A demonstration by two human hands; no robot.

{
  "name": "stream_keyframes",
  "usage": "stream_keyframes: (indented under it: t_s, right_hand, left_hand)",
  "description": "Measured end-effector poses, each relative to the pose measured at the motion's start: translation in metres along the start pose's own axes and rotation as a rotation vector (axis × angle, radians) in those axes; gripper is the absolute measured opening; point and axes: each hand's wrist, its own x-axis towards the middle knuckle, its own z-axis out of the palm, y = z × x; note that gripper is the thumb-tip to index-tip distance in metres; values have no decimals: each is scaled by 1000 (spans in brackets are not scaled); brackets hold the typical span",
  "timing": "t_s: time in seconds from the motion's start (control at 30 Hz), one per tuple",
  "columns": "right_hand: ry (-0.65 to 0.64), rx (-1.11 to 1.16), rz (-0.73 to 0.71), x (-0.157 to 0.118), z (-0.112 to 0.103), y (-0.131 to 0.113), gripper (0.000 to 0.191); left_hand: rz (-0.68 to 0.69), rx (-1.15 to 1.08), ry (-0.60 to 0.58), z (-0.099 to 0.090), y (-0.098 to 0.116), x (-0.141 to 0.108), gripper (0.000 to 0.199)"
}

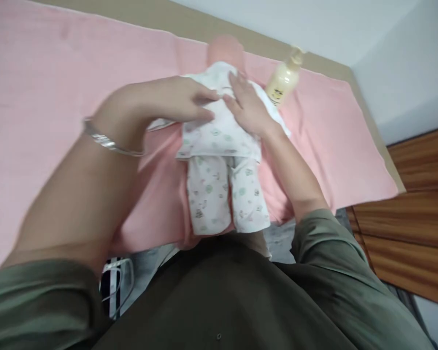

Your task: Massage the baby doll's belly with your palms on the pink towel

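A baby doll (225,51) with a smooth pink head lies on its back, its head away from me. It has on a white printed shirt (219,138) and matching white pants (209,199), whose legs point toward me. On the left side of the chest is my left hand (184,99), fingers apart and slightly bent, somewhat blurred. My right hand (248,104) lies flat on the right side of the chest, fingers stretched toward the neck. The fingertips of both hands come close together at the shirt's middle. Neither hand visibly grips anything.
A pink blanket (76,63) covers the table (138,17). A pale yellow pump bottle (284,78) is by the doll's right-hand side in view. At the right are brown wooden panels (416,204). Below the table edge, a white cable (126,277) hangs at left.
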Motion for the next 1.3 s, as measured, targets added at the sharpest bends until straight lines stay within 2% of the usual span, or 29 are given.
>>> stream_keyframes:
  t_s: [0.1,0.17,0.23,0.3,0.37,0.43,0.5,0.57,0.6,0.67,0.73,0.87,0.93,1.0,1.1,1.13,1.23,1.3]
  right_hand:
    - [-30,-13,-30,0,-9,-1,71]
    - [-46,9,-48,0,-12,1,69]
    - [-38,67,-91,2,-12,5,79]
    - [-1,139,-122,6,-7,10,97]
    - [51,196,-130,10,2,14,108]
    - [96,210,-128,13,10,14,114]
    - [116,172,-115,13,14,8,113]
    - [112,128,-62,7,12,-3,95]
    - [104,118,-16,3,10,-10,81]
    - [106,122,59,-5,4,-24,54]
    - [112,98,58,-10,1,-32,41]
    - [116,136,-77,-3,0,-19,44]
    - [97,182,-33,3,0,-11,53]
    - [78,168,88,2,-1,-12,65]
    - [81,39,307,-15,-4,-37,70]
    - [90,-11,320,-23,-5,-49,67]
    - [37,-141,252,-49,-5,-81,58]
    - [-9,-202,170,-62,-9,-94,57]
  left_hand:
    - [122,49,-62,-7,9,-17,97]
    - [190,105,-126,-21,9,-22,95]
    - [277,230,-253,-40,6,-22,92]
    - [383,390,-403,-58,6,-19,91]
    - [396,441,-425,-69,13,-20,89]
    - [333,349,-388,-69,23,-24,79]
    - [240,125,-276,-57,33,-29,65]
    - [205,-21,-62,-37,36,-31,53]
    - [243,-15,22,-26,35,-31,45]
    - [329,48,126,-9,30,-28,43]
    - [406,28,150,0,24,-25,47]
    - [425,-39,193,2,18,-23,56]
    - [382,-55,154,3,16,-22,59]
    - [343,-59,97,6,14,-22,60]
    - [323,-55,87,11,12,-25,56]
    - [323,-52,104,11,13,-27,54]
    - [302,-37,172,9,20,-39,46]
    - [270,-4,218,5,25,-48,43]
